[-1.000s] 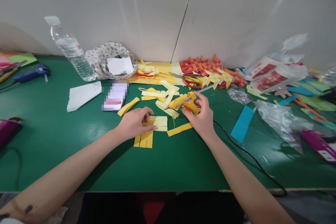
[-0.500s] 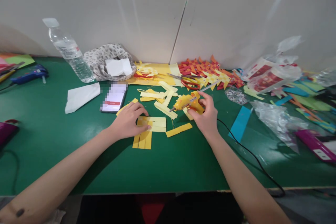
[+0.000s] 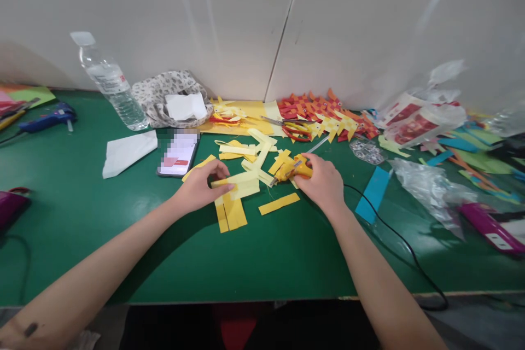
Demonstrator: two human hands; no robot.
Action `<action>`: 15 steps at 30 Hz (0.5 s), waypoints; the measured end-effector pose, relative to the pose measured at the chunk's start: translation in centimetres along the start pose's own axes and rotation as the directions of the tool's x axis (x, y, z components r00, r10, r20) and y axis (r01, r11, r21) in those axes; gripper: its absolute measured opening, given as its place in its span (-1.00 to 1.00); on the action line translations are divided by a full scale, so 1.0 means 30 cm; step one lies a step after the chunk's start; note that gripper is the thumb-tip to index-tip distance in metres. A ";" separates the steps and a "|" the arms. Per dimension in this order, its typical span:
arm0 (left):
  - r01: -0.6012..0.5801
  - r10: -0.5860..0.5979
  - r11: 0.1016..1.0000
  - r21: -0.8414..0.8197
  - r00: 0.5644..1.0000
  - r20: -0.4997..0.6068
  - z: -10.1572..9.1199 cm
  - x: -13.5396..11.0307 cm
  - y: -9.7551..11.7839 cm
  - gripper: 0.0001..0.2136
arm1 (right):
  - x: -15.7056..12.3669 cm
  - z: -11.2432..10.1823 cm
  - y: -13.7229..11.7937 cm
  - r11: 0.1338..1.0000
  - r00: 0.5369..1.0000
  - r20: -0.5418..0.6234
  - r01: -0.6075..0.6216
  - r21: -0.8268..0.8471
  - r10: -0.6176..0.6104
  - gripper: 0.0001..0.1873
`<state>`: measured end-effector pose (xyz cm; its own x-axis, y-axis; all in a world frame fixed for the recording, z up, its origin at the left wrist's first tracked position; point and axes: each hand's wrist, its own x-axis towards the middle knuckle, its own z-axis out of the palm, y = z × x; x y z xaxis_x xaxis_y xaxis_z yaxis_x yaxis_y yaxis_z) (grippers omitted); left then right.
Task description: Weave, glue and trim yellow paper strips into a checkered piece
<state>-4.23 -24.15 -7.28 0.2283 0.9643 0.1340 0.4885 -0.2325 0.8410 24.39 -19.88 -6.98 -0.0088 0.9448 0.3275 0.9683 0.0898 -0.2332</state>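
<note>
Green table (image 3: 246,268): pushed against a pale wall (image 3: 229,22), in which a dark seam is seen.
Table's far left: a leaning water bottle (image 3: 112,87) and a patterned cloth bag (image 3: 153,93) are set along the wall; a phone (image 3: 178,154) and white paper (image 3: 128,154) are laid nearer.
Table's far right: red-and-orange woven pieces (image 3: 303,105) are heaped by the wall, with scissors (image 3: 297,130) placed just in front.
Woven yellow piece (image 3: 246,182): placed on the table between the hands, pale strips crossed with deeper yellow ones.
Left hand (image 3: 203,186): partly curled; the thumb is laid on the woven yellow piece, but whether it is pinched from beneath cannot be told.
Right hand (image 3: 322,181): closed around a yellow glue gun (image 3: 287,170); its nozzle is pointed toward the woven yellow piece, near its right edge.
Loose yellow strip (image 3: 279,204): laid flat between the hands, touched by neither.
</note>
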 end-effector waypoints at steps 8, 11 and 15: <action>0.137 -0.163 0.912 -0.387 0.986 -0.035 -0.004 0.012 0.014 -0.72 | -0.004 -0.015 -0.002 0.964 0.939 -0.307 0.213 0.162 -0.156 -0.69; 0.154 -0.174 0.901 -0.405 0.985 -0.013 0.004 0.007 0.020 -0.73 | -0.024 -0.023 -0.043 0.896 0.908 -0.332 0.352 0.269 -0.257 -0.79; 0.146 -0.161 0.921 -0.360 0.987 -0.012 0.016 -0.001 0.022 -0.71 | -0.074 -0.048 -0.143 0.780 0.935 -0.109 0.342 0.524 -0.336 -0.68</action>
<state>-3.51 -24.38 -6.97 0.1362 0.9907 0.0030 0.1799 -0.0277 0.9833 20.61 -22.81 -5.38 -0.3066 0.8190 0.4850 0.6217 0.5581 -0.5495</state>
